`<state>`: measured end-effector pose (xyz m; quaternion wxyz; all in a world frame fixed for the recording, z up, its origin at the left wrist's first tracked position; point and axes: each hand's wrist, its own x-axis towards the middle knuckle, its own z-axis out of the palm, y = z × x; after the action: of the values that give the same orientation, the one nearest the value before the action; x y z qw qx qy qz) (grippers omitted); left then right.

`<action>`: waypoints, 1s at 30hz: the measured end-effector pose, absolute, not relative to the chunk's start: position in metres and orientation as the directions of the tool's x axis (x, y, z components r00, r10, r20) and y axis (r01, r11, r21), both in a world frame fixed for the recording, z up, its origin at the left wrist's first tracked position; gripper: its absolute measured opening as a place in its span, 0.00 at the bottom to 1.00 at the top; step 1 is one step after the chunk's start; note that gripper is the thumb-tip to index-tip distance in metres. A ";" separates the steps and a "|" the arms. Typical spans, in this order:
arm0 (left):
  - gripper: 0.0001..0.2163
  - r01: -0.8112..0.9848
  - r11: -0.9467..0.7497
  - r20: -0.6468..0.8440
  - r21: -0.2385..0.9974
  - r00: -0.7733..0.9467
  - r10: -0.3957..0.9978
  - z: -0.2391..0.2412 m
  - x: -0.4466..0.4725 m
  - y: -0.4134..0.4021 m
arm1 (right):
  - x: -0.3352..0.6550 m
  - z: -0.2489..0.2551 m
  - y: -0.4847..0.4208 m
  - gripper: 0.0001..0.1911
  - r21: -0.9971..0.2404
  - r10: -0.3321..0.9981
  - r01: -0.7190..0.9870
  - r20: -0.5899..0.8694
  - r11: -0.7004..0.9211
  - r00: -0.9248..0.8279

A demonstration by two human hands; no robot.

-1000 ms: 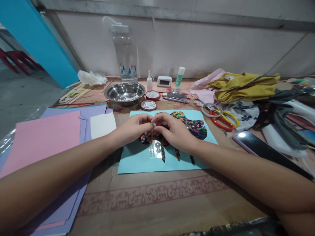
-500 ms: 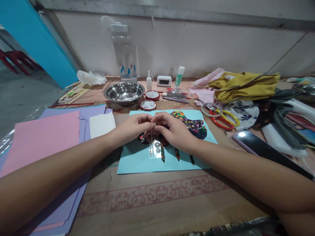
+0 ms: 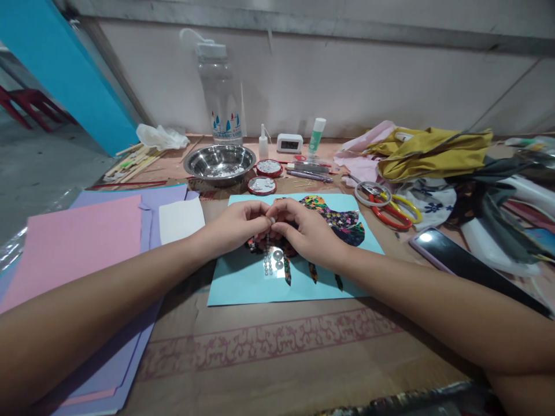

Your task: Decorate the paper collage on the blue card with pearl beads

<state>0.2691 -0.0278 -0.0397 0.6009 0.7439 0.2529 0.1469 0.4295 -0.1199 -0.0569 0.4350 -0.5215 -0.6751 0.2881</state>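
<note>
My left hand [image 3: 240,224] and my right hand [image 3: 306,231] meet over a light blue sheet of paper [image 3: 234,286], thumbs and fingers pinched together. A small pale pearl sticker [image 3: 272,220] shows between the fingertips. Just below them is a clear sheet of pearl stickers [image 3: 274,263], with rows of small pearls and two larger ones; its upper end is hidden by my hands. On the blue paper is a dark, multicoloured patterned cutout [image 3: 347,222] with narrow strips hanging below it, partly covered by my right hand.
Pink paper [image 3: 87,237] and purple sheets lie left. Behind stand a steel bowl [image 3: 219,164], red-rimmed lids [image 3: 262,185], a water bottle [image 3: 221,92], a small clock [image 3: 289,143] and a glue stick [image 3: 316,136]. Scissors [image 3: 392,214], a phone [image 3: 468,266] and cloth lie right.
The pale pearl between the fingertips shows a little more clearly. Both hands stay almost in place, and the view has shifted very slightly.
</note>
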 end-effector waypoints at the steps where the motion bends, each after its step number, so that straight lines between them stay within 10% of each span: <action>1: 0.03 0.194 -0.148 -0.081 0.970 0.828 0.554 -0.040 0.269 -0.028 | 0.430 -0.057 -0.120 0.09 -0.842 0.955 0.457 0.287 0.287 -0.073; 30: 0.04 0.149 -0.081 -0.080 0.986 0.831 0.550 -0.043 0.269 -0.025 | 0.430 -0.057 -0.120 0.08 -0.848 0.957 0.449 0.282 0.281 -0.067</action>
<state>0.2691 -0.0253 -0.0426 0.6327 0.7179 0.2433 0.1587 0.4300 -0.1200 -0.0565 0.4376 -0.5245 -0.6701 0.2906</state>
